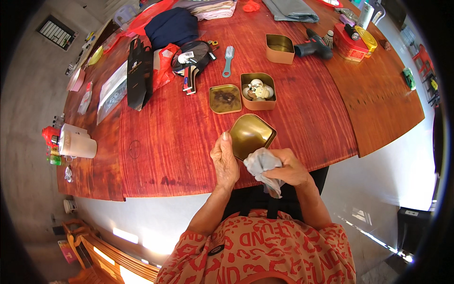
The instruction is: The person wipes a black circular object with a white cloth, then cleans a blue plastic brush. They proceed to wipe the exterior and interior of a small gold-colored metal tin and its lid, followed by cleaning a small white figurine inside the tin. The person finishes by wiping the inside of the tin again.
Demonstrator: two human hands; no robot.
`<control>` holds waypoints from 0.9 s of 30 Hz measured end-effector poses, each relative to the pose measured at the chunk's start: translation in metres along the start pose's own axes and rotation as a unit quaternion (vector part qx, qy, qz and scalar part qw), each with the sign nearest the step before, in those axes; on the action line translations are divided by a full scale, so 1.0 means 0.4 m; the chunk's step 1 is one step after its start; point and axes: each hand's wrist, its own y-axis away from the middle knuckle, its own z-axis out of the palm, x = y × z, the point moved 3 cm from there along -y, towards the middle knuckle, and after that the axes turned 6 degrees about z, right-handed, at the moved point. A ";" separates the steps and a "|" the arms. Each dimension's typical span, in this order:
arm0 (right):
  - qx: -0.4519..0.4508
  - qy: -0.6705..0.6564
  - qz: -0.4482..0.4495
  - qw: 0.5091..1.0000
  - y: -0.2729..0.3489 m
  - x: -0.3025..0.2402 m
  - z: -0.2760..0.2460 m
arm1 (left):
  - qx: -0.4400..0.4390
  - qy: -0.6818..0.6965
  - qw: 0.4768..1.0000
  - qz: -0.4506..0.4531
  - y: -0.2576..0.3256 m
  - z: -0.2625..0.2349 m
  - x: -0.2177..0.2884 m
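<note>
My left hand (224, 158) grips the left edge of a square metal lid (253, 134) with a shiny gold inside, tilted above the table near its front edge. In my right hand (292, 168) is a crumpled grey-white cloth (261, 163), bunched against the lid's lower right edge. Just beyond the lid stands an open square tin (259, 105) with several white, roundish pieces in it. Left of that tin lies another square lid (225, 98), its gold inner face up and darkly stained. A further open tin (280, 57) stands farther back.
A teal-handled brush (227, 66) lies beyond the tins. At back right are a cordless drill (314, 46), a shuttlecock (328, 38) and a red tin (349, 45). A black paper bag (139, 78) and dark blue cloth (171, 27) occupy the left. A white jug (78, 144) stands far left.
</note>
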 end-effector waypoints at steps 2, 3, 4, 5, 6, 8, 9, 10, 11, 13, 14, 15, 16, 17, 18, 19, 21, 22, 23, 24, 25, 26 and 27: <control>0.059 -0.018 -0.036 0.997 0.005 -0.022 -0.003 | -0.011 0.031 0.999 -0.016 0.004 0.006 0.001; 0.111 0.059 -0.032 0.992 0.000 -0.040 -0.007 | -0.017 0.046 0.999 -0.025 0.008 0.009 0.001; 0.153 0.111 -0.061 0.980 -0.016 -0.044 -0.008 | -0.021 0.025 0.999 0.002 0.012 0.010 -0.009; 0.196 0.165 -0.091 0.962 -0.029 -0.043 -0.008 | -0.029 0.033 0.999 -0.008 0.017 0.016 -0.010; 0.210 0.199 -0.110 0.951 -0.038 -0.034 -0.004 | -0.037 0.041 0.998 -0.019 0.023 0.020 -0.009; 0.236 0.266 -0.147 0.923 -0.053 -0.022 0.005 | -0.042 0.014 0.999 -0.020 0.022 0.013 -0.010; 0.210 0.266 -0.147 0.929 -0.055 -0.023 0.014 | -0.041 0.019 0.999 -0.025 0.021 0.012 -0.012; 0.183 0.266 -0.146 0.935 -0.053 -0.028 0.025 | -0.040 0.024 0.998 -0.031 0.018 0.013 -0.012; 0.156 0.265 -0.144 0.941 -0.049 -0.034 0.035 | -0.038 0.029 0.998 -0.037 0.013 0.014 -0.006; 0.095 0.281 -0.122 0.947 -0.037 -0.036 0.038 | -0.012 0.047 0.998 -0.037 0.001 0.002 -0.009; 0.070 0.291 -0.124 0.946 -0.030 -0.031 0.033 | 0.001 0.045 0.999 -0.028 -0.005 -0.001 -0.007; 0.044 0.300 -0.125 0.945 -0.023 -0.027 0.025 | 0.014 0.043 0.999 -0.018 -0.009 -0.006 -0.003; 0.055 0.297 -0.107 0.947 -0.014 -0.023 0.005 | 0.002 0.040 0.999 -0.007 -0.012 -0.013 0.006; 0.066 0.297 -0.087 0.949 0.002 -0.023 -0.020 | 0.014 0.039 0.999 -0.013 -0.017 -0.025 -0.001; 0.077 0.295 -0.068 0.950 0.017 -0.021 -0.044 | 0.025 0.036 0.999 -0.017 -0.024 -0.041 -0.015; 0.088 0.292 -0.049 0.951 0.027 -0.019 -0.063 | 0.036 0.033 0.999 -0.022 -0.029 -0.049 -0.025; 0.210 0.406 -0.059 0.888 0.035 -0.008 -0.106 | 0.059 0.074 0.995 -0.039 -0.032 -0.033 -0.008; 0.268 0.458 -0.062 0.845 0.034 -0.001 -0.122 | 0.052 0.097 0.993 -0.049 -0.033 -0.035 -0.011; 0.286 0.464 -0.060 0.836 0.030 0.007 -0.132 | 0.045 0.120 0.990 -0.056 -0.036 -0.036 -0.013; 0.304 0.469 -0.058 0.827 0.024 0.016 -0.141 | 0.043 0.131 0.988 -0.064 -0.037 -0.036 -0.020; 0.322 0.475 -0.056 0.817 0.020 0.027 -0.148 | 0.046 0.142 0.986 -0.079 -0.036 -0.033 -0.022; 0.321 0.469 -0.050 0.821 0.013 0.039 -0.148 | 0.051 0.151 0.983 -0.094 -0.035 -0.034 -0.024; 0.316 0.492 -0.051 0.810 0.015 0.042 -0.143 | 0.056 0.161 0.979 -0.108 -0.035 -0.034 -0.026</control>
